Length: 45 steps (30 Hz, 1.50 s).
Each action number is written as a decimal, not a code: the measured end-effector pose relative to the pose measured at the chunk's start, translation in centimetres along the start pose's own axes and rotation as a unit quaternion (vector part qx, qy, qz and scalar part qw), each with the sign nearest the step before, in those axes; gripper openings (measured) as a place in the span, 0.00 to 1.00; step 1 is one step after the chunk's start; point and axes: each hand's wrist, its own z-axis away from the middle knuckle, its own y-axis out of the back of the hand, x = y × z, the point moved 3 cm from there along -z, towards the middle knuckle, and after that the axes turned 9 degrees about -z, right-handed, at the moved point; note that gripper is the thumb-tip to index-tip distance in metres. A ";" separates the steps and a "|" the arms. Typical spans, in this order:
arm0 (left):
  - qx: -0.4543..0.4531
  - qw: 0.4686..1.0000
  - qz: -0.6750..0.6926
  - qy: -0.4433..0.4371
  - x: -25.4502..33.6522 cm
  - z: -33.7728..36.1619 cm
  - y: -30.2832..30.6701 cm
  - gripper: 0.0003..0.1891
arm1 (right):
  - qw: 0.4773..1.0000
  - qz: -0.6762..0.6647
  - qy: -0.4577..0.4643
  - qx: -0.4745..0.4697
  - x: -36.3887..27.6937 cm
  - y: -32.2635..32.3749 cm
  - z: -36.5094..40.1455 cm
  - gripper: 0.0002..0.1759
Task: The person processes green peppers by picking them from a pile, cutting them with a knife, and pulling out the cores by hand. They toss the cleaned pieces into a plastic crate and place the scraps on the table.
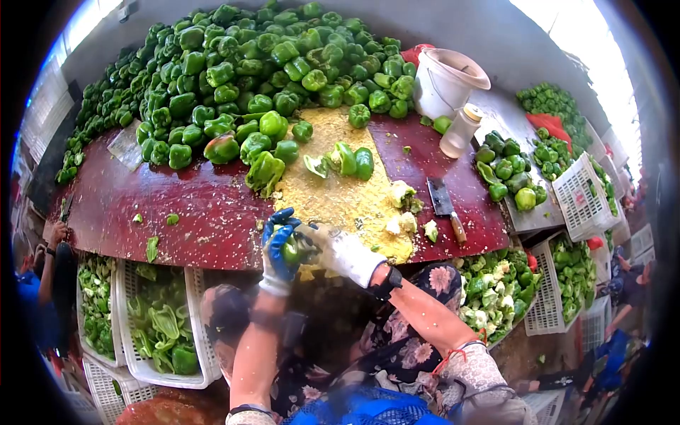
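Green bell peppers (pixel 234 78) heaped behind a yellow board (pixel 340 205), a cleaver (pixel 442 200) to the board's right.
At the board's near edge, the white-gloved right hand (pixel 341 249) is up against the blue-gloved left hand (pixel 278 261), its exact hold impossible to tell; the left grasps a single pepper (pixel 291 249), glossy green, mostly hidden in the grip.

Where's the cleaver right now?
In the head view, the cleaver lies on the red tabletop, right of the yellow patch and nearer the person than the clear bottle.
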 end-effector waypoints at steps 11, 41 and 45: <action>-0.075 0.959 0.268 0.058 3.2 1.4 -3.2 0.31 | 0.922 0.062 -0.075 0.375 6.3 2.6 -0.2 0.33; -0.077 0.996 -0.041 0.034 -0.4 1.0 -0.6 0.22 | 0.973 0.202 0.111 0.012 -1.1 -0.4 0.3 0.16; -0.036 0.994 -0.003 0.102 -1.8 1.1 -0.2 0.23 | 0.974 0.206 0.095 0.014 -0.9 -0.4 1.0 0.16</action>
